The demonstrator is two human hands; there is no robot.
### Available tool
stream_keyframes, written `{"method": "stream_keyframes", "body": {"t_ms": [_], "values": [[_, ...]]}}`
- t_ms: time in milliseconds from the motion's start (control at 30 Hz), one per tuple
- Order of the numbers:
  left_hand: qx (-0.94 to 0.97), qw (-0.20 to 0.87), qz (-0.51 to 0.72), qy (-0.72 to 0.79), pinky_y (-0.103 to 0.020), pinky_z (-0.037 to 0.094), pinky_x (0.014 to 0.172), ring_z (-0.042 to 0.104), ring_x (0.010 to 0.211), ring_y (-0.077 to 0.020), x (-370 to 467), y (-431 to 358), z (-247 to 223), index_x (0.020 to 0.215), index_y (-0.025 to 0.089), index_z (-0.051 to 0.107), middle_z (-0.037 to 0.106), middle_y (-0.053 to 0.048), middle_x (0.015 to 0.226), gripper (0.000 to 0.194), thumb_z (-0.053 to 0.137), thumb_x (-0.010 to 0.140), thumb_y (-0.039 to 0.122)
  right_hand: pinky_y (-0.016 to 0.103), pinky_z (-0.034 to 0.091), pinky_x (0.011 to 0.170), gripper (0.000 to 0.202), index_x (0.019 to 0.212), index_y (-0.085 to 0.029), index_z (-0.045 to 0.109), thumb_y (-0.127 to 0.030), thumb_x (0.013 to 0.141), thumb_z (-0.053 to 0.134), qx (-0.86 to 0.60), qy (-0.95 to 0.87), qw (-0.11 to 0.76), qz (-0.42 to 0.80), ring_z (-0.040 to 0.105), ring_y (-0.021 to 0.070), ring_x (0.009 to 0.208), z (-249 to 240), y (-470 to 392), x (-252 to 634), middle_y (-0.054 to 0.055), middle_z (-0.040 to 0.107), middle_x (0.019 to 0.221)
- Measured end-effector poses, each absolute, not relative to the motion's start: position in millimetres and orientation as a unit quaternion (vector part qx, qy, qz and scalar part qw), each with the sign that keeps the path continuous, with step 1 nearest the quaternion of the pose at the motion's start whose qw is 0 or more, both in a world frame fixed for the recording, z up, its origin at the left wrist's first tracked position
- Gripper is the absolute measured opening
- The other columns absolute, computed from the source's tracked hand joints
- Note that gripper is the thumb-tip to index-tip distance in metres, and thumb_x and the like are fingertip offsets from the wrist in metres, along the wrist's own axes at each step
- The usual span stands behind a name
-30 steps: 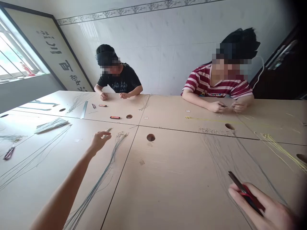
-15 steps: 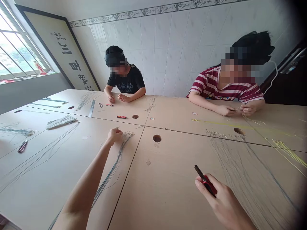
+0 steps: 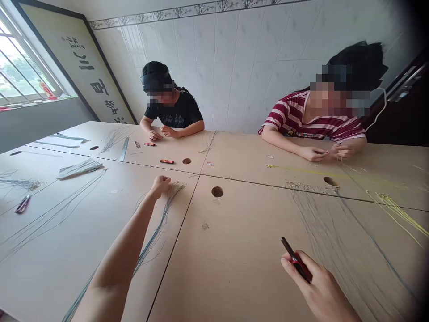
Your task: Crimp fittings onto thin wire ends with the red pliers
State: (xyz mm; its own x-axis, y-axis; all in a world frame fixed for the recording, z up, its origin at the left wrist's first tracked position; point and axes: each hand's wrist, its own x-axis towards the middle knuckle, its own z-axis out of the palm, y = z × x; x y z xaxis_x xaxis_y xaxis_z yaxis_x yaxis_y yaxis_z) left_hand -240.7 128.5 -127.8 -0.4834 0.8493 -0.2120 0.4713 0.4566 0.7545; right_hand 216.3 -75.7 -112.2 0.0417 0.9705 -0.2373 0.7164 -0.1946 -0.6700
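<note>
Here, right hand (image 3: 317, 281) with its grip closed around a red-and-black tool (image 3: 294, 256), left hand (image 3: 161, 185) beside a blue-grey cord bundle (image 3: 163, 218) lying on the counter (image 3: 241, 259) — whether its grip holds anything, cannot tell — grey strands (image 3: 310, 226) right of the tool.

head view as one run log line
left hand: beside blue-grey cords, grip unclear | right hand: holding red-and-black tool | opposite: co-worker in black, co-worker in stripes
</note>
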Motion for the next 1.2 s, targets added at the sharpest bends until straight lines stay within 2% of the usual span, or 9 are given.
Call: {"method": "stream_keyframes", "body": {"t_ms": [233, 433, 733, 933, 1033, 1100, 1200], "values": [[0.468, 0.301, 0.360, 0.749, -0.042, 0.055, 0.084, 0.063, 0.099, -0.0214, -239.7, 121.5, -108.5, 0.120, 0.015, 0.058, 0.062, -0.010, 0.118, 0.033, 0.058, 0.093, 0.033, 0.024, 0.031, 0.049, 0.044, 0.067, -0.024, 0.044, -0.063, 0.085, 0.040, -0.687, -0.619, 0.199, 0.325, 0.035, 0.0133, 0.051, -110.5, -69.0, 207.8, -0.005, 0.034, 0.056], [0.548, 0.276, 0.347, 0.710, -0.037, 0.056, 0.077, 0.065, 0.089, -0.0182, -233.3, 122.1, -99.3, 0.116, 0.014, 0.060, 0.065, -0.008, 0.107, 0.030, 0.057, 0.094, 0.033, 0.025, 0.030, 0.050, 0.038, 0.074, -0.022, 0.053, -0.056, 0.086, 0.042, -0.620, -0.658, 0.240, 0.353, 0.035, 0.0126, 0.052, -79.8, -37.9, 168.9, -0.005, 0.040, 0.058], [0.603, 0.234, 0.305, 0.699, -0.040, 0.055, 0.082, 0.064, 0.095, -0.0196, -227.6, 122.1, -107.1, 0.114, 0.014, 0.061, 0.064, -0.009, 0.112, 0.028, 0.058, 0.093, 0.033, 0.025, 0.030, 0.050, 0.027, 0.074, -0.022, 0.052, -0.046, 0.086, 0.048, -0.539, -0.686, 0.264, 0.412, 0.035, 0.0120, 0.052, -54.6, -20.3, 114.5, -0.005, 0.043, 0.058], [0.603, 0.213, 0.365, 0.677, -0.037, 0.049, 0.085, 0.066, 0.087, -0.0195, -230.2, 114.5, -101.6, 0.104, 0.014, 0.066, 0.072, -0.004, 0.083, 0.028, 0.060, 0.088, 0.036, 0.025, 0.029, 0.052, 0.027, 0.076, -0.022, 0.052, -0.047, 0.086, 0.049, -0.539, -0.669, 0.266, 0.436, 0.032, 0.0117, 0.054, -56.8, -13.0, 115.3, -0.006, 0.040, 0.060], [0.606, 0.216, 0.394, 0.657, -0.034, 0.045, 0.087, 0.065, 0.091, -0.0211, -224.5, 103.5, -90.9, 0.109, 0.015, 0.066, 0.075, -0.006, 0.083, 0.033, 0.057, 0.085, 0.036, 0.026, 0.028, 0.053, 0.026, 0.076, -0.022, 0.052, -0.046, 0.085, 0.051, -0.530, -0.657, 0.275, 0.460, 0.033, 0.0115, 0.055, -54.6, -5.8, 110.6, -0.006, 0.040, 0.060], [0.612, 0.231, 0.398, 0.644, -0.035, 0.045, 0.086, 0.065, 0.089, -0.0214, -217.4, 93.9, -82.0, 0.112, 0.016, 0.065, 0.075, -0.007, 0.084, 0.036, 0.057, 0.084, 0.037, 0.026, 0.028, 0.055, 0.024, 0.076, -0.021, 0.054, -0.044, 0.083, 0.055, -0.513, -0.640, 0.298, 0.488, 0.034, 0.0114, 0.056, -53.1, 1.2, 103.1, -0.006, 0.044, 0.062], [0.627, 0.254, 0.396, 0.621, -0.035, 0.044, 0.088, 0.065, 0.087, -0.0206, -203.9, 78.3, -67.4, 0.114, 0.018, 0.064, 0.073, -0.005, 0.082, 0.036, 0.057, 0.085, 0.038, 0.027, 0.034, 0.062, 0.017, 0.078, -0.020, 0.060, -0.037, 0.077, 0.063, -0.465, -0.590, 0.370, 0.547, 0.046, 0.0135, 0.066, -52.9, 17.0, 84.7, -0.002, 0.056, 0.071]]}}
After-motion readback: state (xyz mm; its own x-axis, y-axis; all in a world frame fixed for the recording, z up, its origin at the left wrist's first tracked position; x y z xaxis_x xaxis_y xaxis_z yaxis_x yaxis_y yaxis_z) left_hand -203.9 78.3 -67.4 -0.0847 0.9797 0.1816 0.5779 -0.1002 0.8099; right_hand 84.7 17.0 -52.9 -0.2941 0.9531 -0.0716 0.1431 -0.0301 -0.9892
